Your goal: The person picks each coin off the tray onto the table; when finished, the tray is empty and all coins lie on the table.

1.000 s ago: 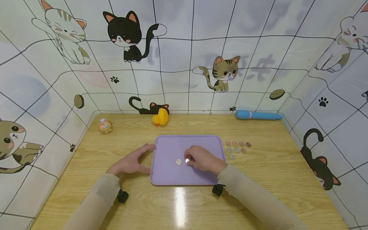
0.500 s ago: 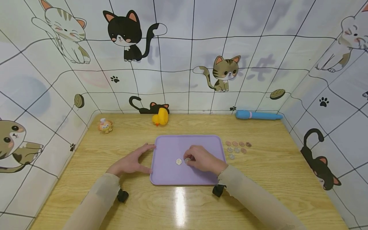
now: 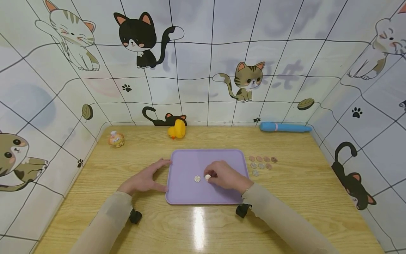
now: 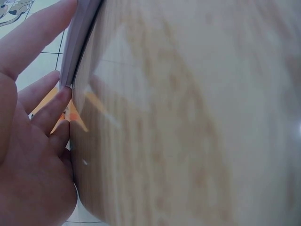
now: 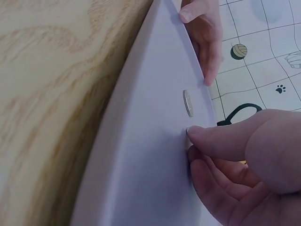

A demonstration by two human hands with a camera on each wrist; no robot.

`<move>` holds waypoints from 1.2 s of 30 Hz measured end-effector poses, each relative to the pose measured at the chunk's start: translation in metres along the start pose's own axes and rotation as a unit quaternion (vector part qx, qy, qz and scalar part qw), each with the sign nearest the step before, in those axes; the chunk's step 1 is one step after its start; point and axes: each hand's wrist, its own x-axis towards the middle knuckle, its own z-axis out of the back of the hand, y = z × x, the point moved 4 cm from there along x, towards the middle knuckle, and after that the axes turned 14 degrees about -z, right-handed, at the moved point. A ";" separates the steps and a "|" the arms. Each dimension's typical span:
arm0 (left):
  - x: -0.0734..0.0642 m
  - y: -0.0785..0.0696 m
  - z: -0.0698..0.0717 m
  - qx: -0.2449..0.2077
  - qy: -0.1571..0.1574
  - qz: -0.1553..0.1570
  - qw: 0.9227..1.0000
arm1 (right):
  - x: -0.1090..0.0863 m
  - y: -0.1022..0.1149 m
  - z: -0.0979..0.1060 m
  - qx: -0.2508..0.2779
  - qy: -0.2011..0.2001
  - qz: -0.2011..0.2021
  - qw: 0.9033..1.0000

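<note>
A lilac tray [image 3: 185, 160] lies on the wooden table in front of me. My left hand [image 3: 144, 179] rests beside its left edge, thumb and fingers spread and their tips at the rim. Over the middle of the tray, my right hand [image 3: 224, 175] pinches a silver coin [image 3: 207, 177] between thumb and fingers, close to the tray's surface. A second silver coin [image 3: 197, 179] lies flat just left of it, and shows as a thin disc [image 5: 188, 103] in the right wrist view. The right fingers hide part of the pinched coin.
Several copper and silver coins [image 3: 261, 165] lie in rows on the table right of the tray. Along the back stand a yellow rubber duck [image 3: 177, 129], a small figurine [image 3: 116, 139] and a blue pen-shaped object [image 3: 283, 127]. Cat-patterned walls [image 3: 196, 88] enclose the table.
The right hand has shifted very slightly right with the coin, whose face now catches the light as its tilt changes. The left hand and tray have stayed put.
</note>
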 end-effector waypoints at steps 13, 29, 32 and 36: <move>0.000 0.002 -0.001 0.002 -0.003 -0.015 1.000 | -0.005 -0.008 0.003 0.026 0.002 0.009 1.000; 0.000 0.004 -0.001 -0.001 -0.003 -0.012 1.000 | -0.029 -0.030 0.029 0.069 -0.046 -0.028 0.996; 0.000 0.004 -0.001 0.001 -0.003 -0.010 1.000 | -0.037 -0.039 0.036 0.085 -0.059 -0.036 0.994; 0.000 0.003 -0.001 0.007 -0.002 -0.009 1.000 | -0.045 -0.053 0.044 0.086 -0.086 -0.047 0.991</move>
